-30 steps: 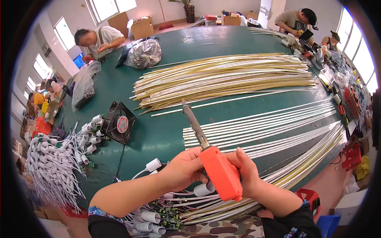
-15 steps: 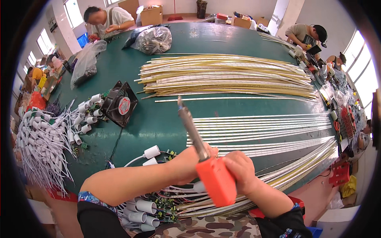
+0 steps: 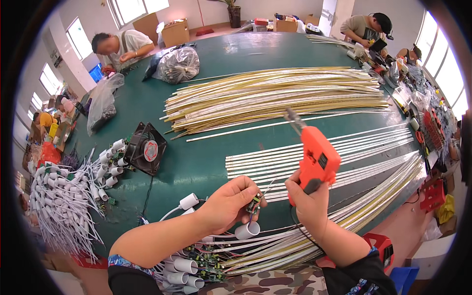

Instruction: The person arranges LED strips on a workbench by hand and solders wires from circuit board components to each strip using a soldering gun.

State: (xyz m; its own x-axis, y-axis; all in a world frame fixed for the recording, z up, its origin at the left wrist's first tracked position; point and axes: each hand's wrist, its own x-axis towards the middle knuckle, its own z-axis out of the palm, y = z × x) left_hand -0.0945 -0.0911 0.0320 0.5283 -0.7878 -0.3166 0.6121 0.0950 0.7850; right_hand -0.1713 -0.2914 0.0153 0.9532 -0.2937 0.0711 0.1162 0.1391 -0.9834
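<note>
A red-orange soldering gun (image 3: pixel 320 152) is gripped at its handle in my right hand (image 3: pixel 314 206), its metal tip pointing up and away to the left over the strips. My left hand (image 3: pixel 227 202) is closed on a small green circuit board (image 3: pixel 253 203), pinched between thumb and fingers. Just below that board hangs a white plastic tube cap (image 3: pixel 247 230). Thin white LED strips (image 3: pixel 265 162) lie side by side beyond my hands. More boards with wires (image 3: pixel 211 263) and white caps (image 3: pixel 186 265) are bunched beneath my left forearm.
A large stack of yellowish strips (image 3: pixel 275 96) lies across the green table (image 3: pixel 236 49). To the left are a black fan (image 3: pixel 146 149) and a heap of white caps with wires (image 3: pixel 64 201). Plastic bags (image 3: pixel 179 64) sit farther back. People work around the table's edges.
The soldering gun has swung upright and to the right, away from my left hand. My hands have moved apart, exposing the circuit board in my left hand. The view has shifted slightly.
</note>
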